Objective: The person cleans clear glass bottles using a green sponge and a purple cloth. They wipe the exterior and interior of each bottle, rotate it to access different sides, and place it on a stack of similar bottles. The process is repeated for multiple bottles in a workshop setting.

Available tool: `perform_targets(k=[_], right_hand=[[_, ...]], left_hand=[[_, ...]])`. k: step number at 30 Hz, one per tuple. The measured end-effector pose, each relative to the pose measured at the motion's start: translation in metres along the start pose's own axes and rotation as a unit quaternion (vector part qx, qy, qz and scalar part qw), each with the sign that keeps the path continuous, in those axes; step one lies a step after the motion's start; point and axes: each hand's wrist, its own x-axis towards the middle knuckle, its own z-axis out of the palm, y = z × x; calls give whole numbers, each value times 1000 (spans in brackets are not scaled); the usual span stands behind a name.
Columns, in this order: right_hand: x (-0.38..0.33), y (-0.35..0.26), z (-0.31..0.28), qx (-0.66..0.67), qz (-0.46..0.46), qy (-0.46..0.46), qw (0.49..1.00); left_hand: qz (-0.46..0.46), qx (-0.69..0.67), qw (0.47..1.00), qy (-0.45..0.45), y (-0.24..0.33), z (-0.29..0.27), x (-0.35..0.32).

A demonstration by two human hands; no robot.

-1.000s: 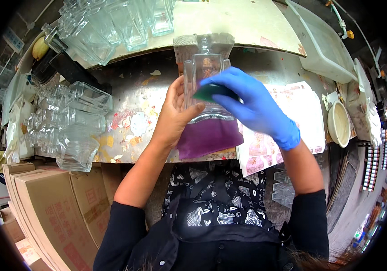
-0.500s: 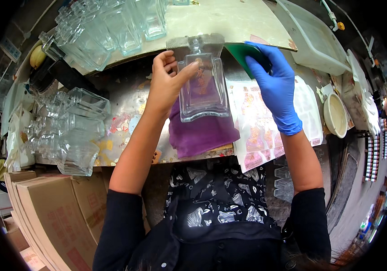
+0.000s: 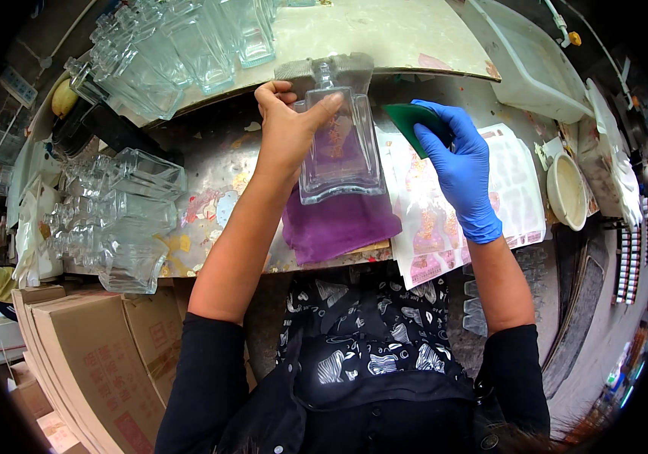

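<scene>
A clear glass bottle [image 3: 345, 181] with gold lettering on its front lies on a folded purple cloth [image 3: 331, 231], its neck pointing away from me. My left hand [image 3: 291, 121], bare, grips the bottle's upper left side, with the thumb pressed on the front near the shoulder and the fingers curled at the edge. In a blue glove, my right hand [image 3: 456, 163] pinches a thin green scraper [image 3: 414, 121] to the right of the bottle, apart from it. Printed decal sheets [image 3: 430, 242] in pink and gold lie under and beside the right hand.
Several glass bottles [image 3: 131, 219] lie at the left of the worktable, and more bottles [image 3: 203, 53] crowd the raised board at the back left. A translucent bin [image 3: 524, 68] stands at the back right, a cream bowl [image 3: 566, 193] below it. Cardboard boxes [image 3: 93, 363] stand at lower left.
My right hand has come down a little with the green scraper, away from the board's edge. The left thumb has shifted slightly upward on the bottle, which stays in nearly the same place.
</scene>
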Motion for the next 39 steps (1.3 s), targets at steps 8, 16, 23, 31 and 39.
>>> perform_targets(k=[8, 16, 23, 31, 39], right_hand=[[-5, -8, 1, -49, -9, -44, 998], [-11, -10, 8, -10, -33, -29, 999], [-17, -13, 13, -17, -46, -45, 998], [-18, -39, 37, -63, -75, -146, 984], [87, -17, 54, -199, -289, -32, 936]], left_hand=[[-28, -11, 1000, 7, -2, -2, 6], [12, 8, 1000, 8, -8, -3, 10], [-1, 28, 999, 18, 0, 2, 7], [-108, -181, 977, 28, 32, -4, -8], [-97, -208, 972, 48, -3, -32, -11]])
